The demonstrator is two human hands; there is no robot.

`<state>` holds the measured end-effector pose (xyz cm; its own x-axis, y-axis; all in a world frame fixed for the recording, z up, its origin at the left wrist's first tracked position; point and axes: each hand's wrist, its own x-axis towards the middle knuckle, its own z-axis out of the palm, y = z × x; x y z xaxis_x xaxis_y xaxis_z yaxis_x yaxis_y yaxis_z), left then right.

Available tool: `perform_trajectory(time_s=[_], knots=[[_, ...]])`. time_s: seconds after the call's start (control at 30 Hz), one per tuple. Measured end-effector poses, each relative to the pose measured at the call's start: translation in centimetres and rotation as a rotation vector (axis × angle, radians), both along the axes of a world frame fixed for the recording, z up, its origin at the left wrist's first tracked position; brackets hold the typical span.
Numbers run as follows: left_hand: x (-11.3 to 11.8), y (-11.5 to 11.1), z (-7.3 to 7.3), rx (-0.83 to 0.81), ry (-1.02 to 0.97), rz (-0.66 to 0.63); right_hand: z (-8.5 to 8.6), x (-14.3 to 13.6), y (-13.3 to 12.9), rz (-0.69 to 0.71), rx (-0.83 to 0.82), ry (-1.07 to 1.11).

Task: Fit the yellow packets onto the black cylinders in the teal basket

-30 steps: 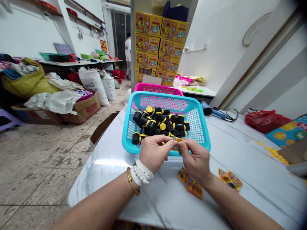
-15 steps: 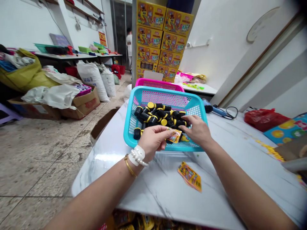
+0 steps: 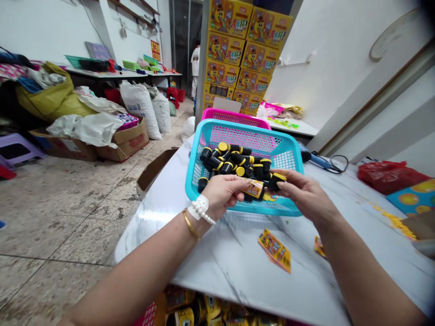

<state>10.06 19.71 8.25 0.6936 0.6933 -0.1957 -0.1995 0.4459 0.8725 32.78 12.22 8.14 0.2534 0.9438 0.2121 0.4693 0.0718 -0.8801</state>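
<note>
My left hand (image 3: 222, 194) pinches a small yellow printed packet (image 3: 254, 187) over the near side of a turquoise basket (image 3: 244, 209). Close to its right, my right hand (image 3: 306, 192) has its thumb and fingers closed on a black cup with a yellow rim (image 3: 277, 181). Several black cylinders with yellow rims (image 3: 226, 168) lie heaped in the basket. A few flat yellow printed packets (image 3: 276, 251) rest on the white marbled table in front of the basket, and another packet (image 3: 319, 246) shows beside my right forearm.
Behind the turquoise basket is a pink basket (image 3: 234, 117), with stacked yellow boxes (image 3: 226, 47) beyond. A red bag (image 3: 390, 176) and a blue tool with a cable (image 3: 321, 160) lie at right. Below the table's front edge are more packed items (image 3: 212, 308). A person (image 3: 195, 68) stands far back.
My right hand has closed on a black cup and lifted it beside the packet in my left hand. The view has shifted, so the scene sits farther right.
</note>
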Motion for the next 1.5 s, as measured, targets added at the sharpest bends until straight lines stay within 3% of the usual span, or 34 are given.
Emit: perform_trajectory(time_s=[0.13,0.3,0.57,0.93,1.23,1.4,1.5], knots=[[0.1,0.0,0.1,-0.093,-0.043,0.042,0.5,-2.4,-2.1,0.028,0.091,0.401],[0.4,-0.1,0.4,-0.163,-0.077,0.037,0.4,-4.8,-2.5,-0.035,0.208,0.535],[0.5,-0.2,0.6,-0.252,-0.114,0.051,-0.2,-5.3,-2.9,-0.124,0.242,0.412],[0.6,0.0,0.1,-0.273,-0.155,0.008,-0.4,-6.0,-2.7,-0.091,0.212,0.426],[0.7,-0.3,-0.7,-0.093,-0.129,-0.037,-0.5,-7.1,-3.1,-0.086,0.277,0.294],[0.8,-0.9,-0.6,0.0,-0.061,-0.007,-0.7,-7.0,-2.9,-0.17,0.369,0.229],[0.8,-1.3,-0.4,0.1,0.001,0.099,-0.8,-6.2,-2.8,-0.233,0.428,0.154]])
